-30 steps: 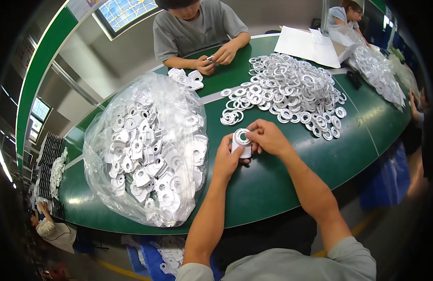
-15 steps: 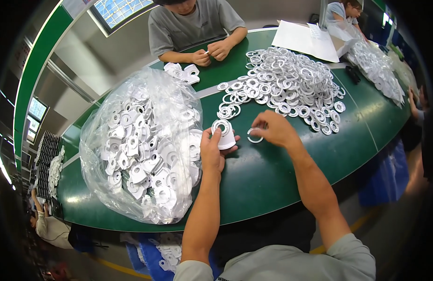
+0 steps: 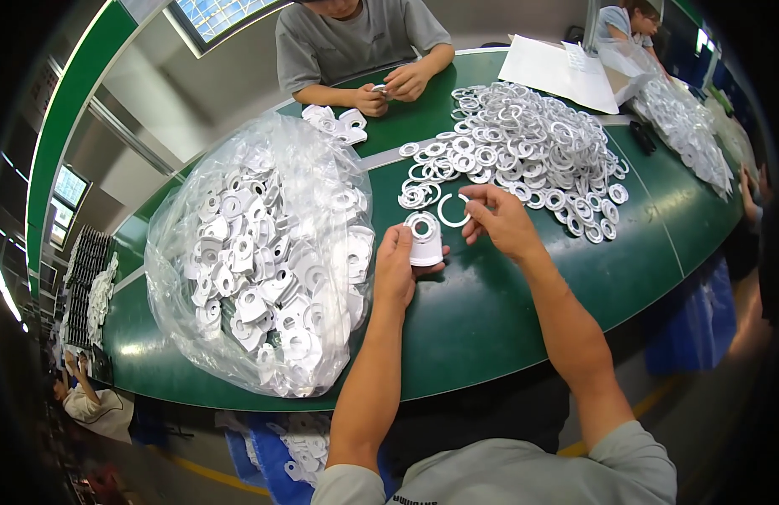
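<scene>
My left hand (image 3: 398, 263) is closed on a white plastic housing (image 3: 426, 250) with a round opening at its top. The housing is upright, its ringed face toward me. Just to its right, my right hand (image 3: 497, 220) pinches a thin white open ring (image 3: 441, 210) by its right edge. The ring is apart from the housing, slightly above and right of it. Beyond my hands lies a heap of white rings (image 3: 524, 139), with a few loose ones at its near left end. Left of my forearm, a clear plastic bag (image 3: 175, 324) holds many similar white housings (image 3: 253, 299).
Across the green table (image 3: 490, 328), a person in grey (image 3: 347, 50) handles a small white part beside several housings (image 3: 335, 122). White papers (image 3: 549, 71), a black object (image 3: 642, 137) and another clear bag of parts (image 3: 672, 114) lie at the back right.
My right hand has turned the open ring upright and brought it closer to the housing. The left hand still holds the housing. Across the table, the person's hands have shifted slightly.
</scene>
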Action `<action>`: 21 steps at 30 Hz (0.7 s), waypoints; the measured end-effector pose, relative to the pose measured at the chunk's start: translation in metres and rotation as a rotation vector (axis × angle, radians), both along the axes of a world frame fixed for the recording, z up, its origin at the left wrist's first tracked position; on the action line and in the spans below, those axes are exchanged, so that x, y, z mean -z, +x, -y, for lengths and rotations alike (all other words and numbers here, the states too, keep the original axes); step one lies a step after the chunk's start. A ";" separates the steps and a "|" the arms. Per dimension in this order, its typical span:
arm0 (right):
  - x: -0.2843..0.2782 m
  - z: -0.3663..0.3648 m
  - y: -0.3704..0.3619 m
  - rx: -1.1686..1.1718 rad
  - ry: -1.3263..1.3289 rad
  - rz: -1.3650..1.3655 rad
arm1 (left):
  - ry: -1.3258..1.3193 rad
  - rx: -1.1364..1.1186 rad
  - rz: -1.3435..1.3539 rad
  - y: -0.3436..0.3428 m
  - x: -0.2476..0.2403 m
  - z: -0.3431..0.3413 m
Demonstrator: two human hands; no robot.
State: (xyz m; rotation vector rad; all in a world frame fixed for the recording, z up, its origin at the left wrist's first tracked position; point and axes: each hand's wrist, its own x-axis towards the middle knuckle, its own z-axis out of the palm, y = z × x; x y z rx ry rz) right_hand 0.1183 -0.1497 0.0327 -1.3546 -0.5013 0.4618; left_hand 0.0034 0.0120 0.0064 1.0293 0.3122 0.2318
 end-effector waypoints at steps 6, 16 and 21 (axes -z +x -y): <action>-0.005 -0.008 -0.012 -0.066 -0.100 -0.054 | 0.037 0.095 0.020 0.001 0.009 0.003; 0.002 -0.015 -0.020 0.043 -0.267 -0.027 | 0.043 0.088 0.028 0.000 0.006 0.006; 0.005 -0.018 -0.023 0.074 -0.248 -0.055 | 0.037 0.086 0.032 0.001 0.007 0.006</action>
